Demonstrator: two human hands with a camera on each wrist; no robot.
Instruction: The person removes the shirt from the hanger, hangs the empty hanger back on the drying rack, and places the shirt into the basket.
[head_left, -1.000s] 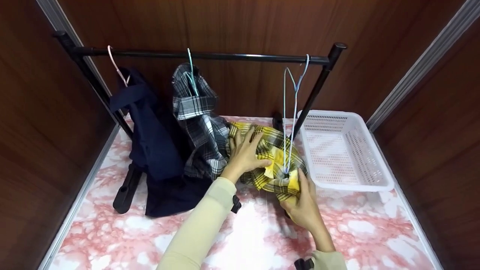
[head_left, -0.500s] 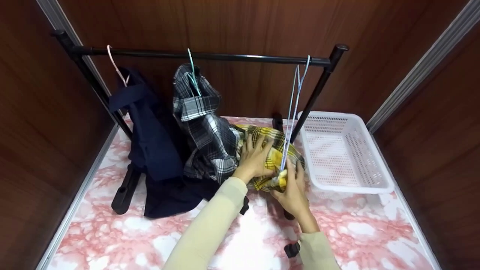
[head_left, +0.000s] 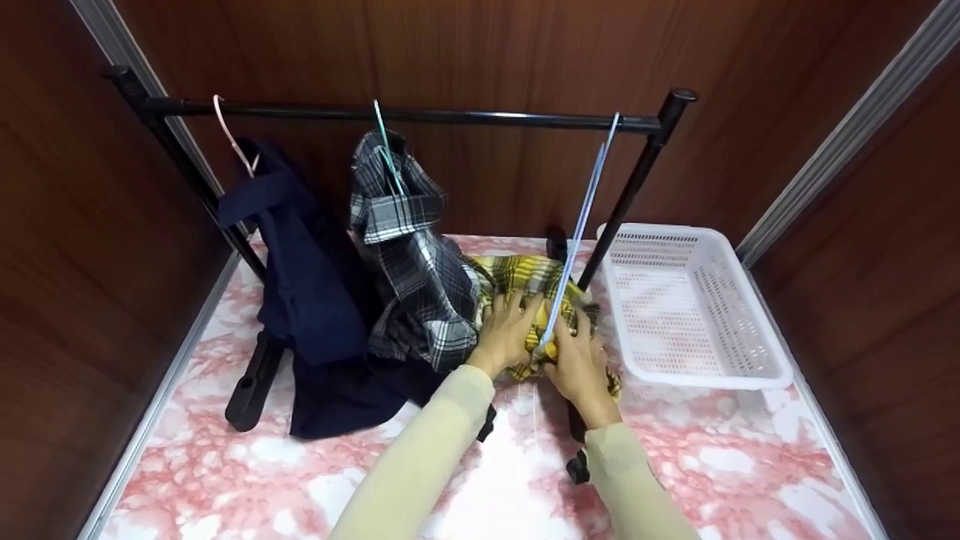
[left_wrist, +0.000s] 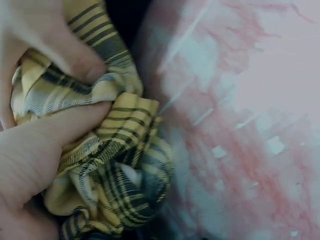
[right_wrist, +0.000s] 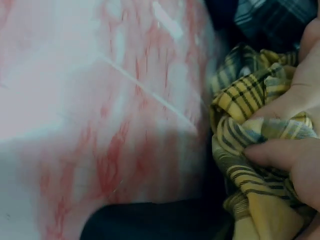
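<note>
Dark wooden walls close in a pink-and-white marbled surface (head_left: 225,465), on which stands a black clothes rail (head_left: 390,114). Both hands work at a yellow plaid shirt (head_left: 517,277) bunched on the surface under the right end of the rail, just left of a white slatted basket (head_left: 750,375).

The left hand (head_left: 506,334) lies on the left side of the bundle, and the left wrist view shows its fingers (left_wrist: 60,130) curled into the cloth, pinching folds of it. The right hand (head_left: 576,361) is at the front of the bundle, touching the left hand or very nearly so; in the right wrist view its fingers (right_wrist: 285,155) are bent round a wad of the same fabric.

A pale blue wire hanger (head_left: 577,232) slants from the rail down to the spot between the two hands. Whether either hand also grips its lower end cannot be made out, since cloth and fingers cover it.

Left of the yellow shirt, touching it, a grey plaid shirt (head_left: 416,277) hangs from a light green hanger (head_left: 384,142). Further left, a navy garment (head_left: 307,292) hangs from a pink hanger (head_left: 229,135), its lower part pooled on the surface.
</note>
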